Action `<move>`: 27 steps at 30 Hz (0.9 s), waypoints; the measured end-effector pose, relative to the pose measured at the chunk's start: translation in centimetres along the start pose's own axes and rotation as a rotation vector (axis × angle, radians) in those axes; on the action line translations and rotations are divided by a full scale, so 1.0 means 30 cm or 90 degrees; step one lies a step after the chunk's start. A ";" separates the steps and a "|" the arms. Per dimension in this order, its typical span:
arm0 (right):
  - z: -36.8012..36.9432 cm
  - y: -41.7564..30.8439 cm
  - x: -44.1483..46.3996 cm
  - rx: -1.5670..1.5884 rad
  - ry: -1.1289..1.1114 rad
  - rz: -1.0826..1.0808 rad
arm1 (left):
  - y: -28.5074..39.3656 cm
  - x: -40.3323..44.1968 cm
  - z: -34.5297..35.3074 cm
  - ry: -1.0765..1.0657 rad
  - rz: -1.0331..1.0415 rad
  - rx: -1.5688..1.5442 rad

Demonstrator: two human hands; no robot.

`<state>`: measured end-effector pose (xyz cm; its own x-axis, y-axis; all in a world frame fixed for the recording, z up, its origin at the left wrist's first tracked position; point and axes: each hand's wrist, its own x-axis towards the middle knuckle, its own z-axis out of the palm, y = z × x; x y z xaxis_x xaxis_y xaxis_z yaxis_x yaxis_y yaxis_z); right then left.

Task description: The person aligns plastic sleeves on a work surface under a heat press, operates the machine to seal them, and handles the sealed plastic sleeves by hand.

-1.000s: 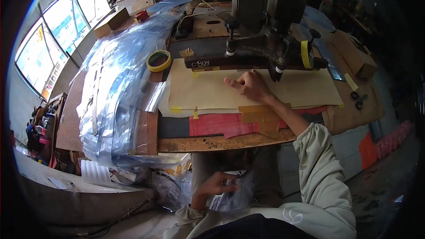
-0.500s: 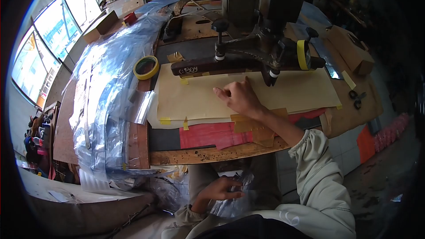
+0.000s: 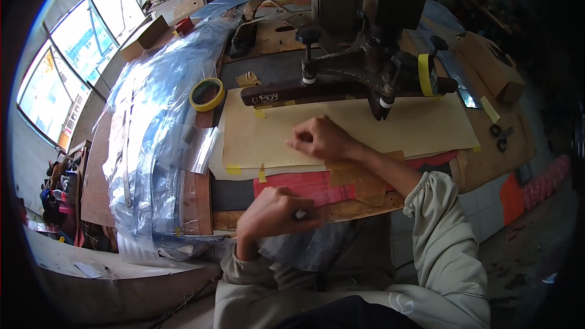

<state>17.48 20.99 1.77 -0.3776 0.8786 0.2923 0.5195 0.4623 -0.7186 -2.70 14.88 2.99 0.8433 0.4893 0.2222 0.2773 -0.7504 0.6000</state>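
Observation:
My left hand is raised at the table's front edge, fingers curled on a clear plastic sheet that hangs below it over my lap. A small whitish bit shows between the fingers. My right hand is closed in a loose fist over the large tan paper sheet; whatever its fingers might hold is hidden. Yellow tape pieces stick along the paper's edges. In front of the paper lies a red strip, partly covered by brown tape.
A dark metal press bar stands across the paper's far side, a yellow tape roll on its arm. Another tape roll lies left, near blue-tinted plastic sheeting. Scissors and a cardboard box are at right.
My left hand has risen from my lap to the table edge, bringing the clear plastic up. My right hand has drawn slightly nearer and its fingers have curled into a fist.

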 end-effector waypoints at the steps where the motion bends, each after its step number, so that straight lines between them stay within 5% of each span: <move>1: 0.004 -0.023 -0.013 0.014 -0.037 -0.019 | -0.001 -0.004 0.023 0.006 0.003 0.004; 6: 0.052 -0.051 -0.092 -0.128 0.017 -0.067 | 0.012 -0.008 0.042 0.021 -0.032 -0.020; 9: 0.033 -0.135 -0.140 -0.537 0.062 0.076 | 0.010 -0.010 0.042 0.024 -0.021 0.003; 12: 0.013 -0.069 -0.162 -0.605 0.067 0.094 | 0.010 -0.011 0.043 0.036 -0.009 -0.022; 19: 0.028 0.072 -0.109 -0.446 0.079 0.074 | 0.011 -0.012 0.048 0.035 0.001 -0.011; 22: 0.056 0.059 -0.107 -0.542 0.087 0.082 | 0.007 -0.015 0.053 0.039 0.001 0.000; 27: 0.048 -0.081 -0.187 -0.389 -0.069 -0.106 | 0.008 -0.019 0.055 0.048 -0.012 -0.001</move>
<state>17.25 14.77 0.97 -0.5494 0.7873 0.2800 0.7783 0.6041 -0.1714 -2.36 13.68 1.73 0.8012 0.5353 0.2675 0.2919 -0.7399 0.6061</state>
